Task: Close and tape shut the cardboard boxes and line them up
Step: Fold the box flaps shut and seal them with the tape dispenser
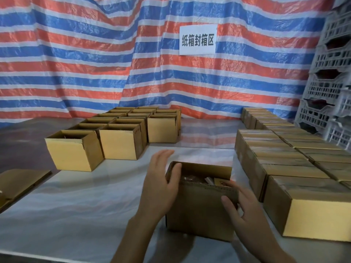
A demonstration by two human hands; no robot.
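We have one cardboard box (199, 213) standing on the white tabletop (79, 202) right in front of us, its top not yet closed; the contents are blurred, something brownish and a pale card showing inside. Our left hand (161, 185) is against the box's left side with its fingers straight and spread upward, the thumb lying over the top edge at the left rear corner. Our right hand (245, 211) grips the near flap at its right end, thumb on the outer face and fingers curled over the top edge. To the left and farther back, a block of open boxes (117, 137) stands in rows, touching one another. To the right, closed boxes (284, 160) are packed edge to edge in long rows that run away from us. A flat piece of cardboard (20, 183) lies at the left edge of the tabletop. Behind everything hangs a red, white and blue striped tarp (76, 63) with a white paper sign (197, 39), and grey plastic crates (328, 76) are stacked at the far right.
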